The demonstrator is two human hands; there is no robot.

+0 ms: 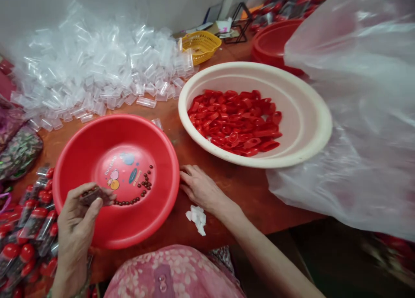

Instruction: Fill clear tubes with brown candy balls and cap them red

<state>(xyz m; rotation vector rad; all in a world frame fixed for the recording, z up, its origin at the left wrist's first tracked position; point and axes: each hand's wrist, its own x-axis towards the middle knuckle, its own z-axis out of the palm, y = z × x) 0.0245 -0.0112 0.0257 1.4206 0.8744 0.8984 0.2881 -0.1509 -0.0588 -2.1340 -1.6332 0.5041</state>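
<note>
I see the person's left hand (76,213) over a big round red plastic bowl (81,159), and its grip is closed, thumb and fingers pinching a small see-through plastic tube (93,196) that looks dark brown inside. The tube is tipped on its side above the bowl. In the bowl are tiny round shiny brown balls (145,184) — some go in a curvy line and some sit in a bunch. The bottom of the bowl has little colourful cartoon pictures (114,175) on it.

The person's right hand (201,187) is low down, just beside the right rim of the bowl. Its fingers are a bit bent, but I cannot tell how far open that grip is, or if it has hold of anything. Near it are some crumpled white scraps (197,219) on the reddish-brown surface (246,194).

Past the right hand is a wide round cream plastic tub (301,120) with lots of shiny red plastic pieces (235,123) inside. A big heap of clear plastic tubes (97,68) is at the back left, with a yellow plastic basket (202,51) beside it. By the left hand lie many dark-filled clear tubes with red tops (35,218) — all in a messy pile
</note>
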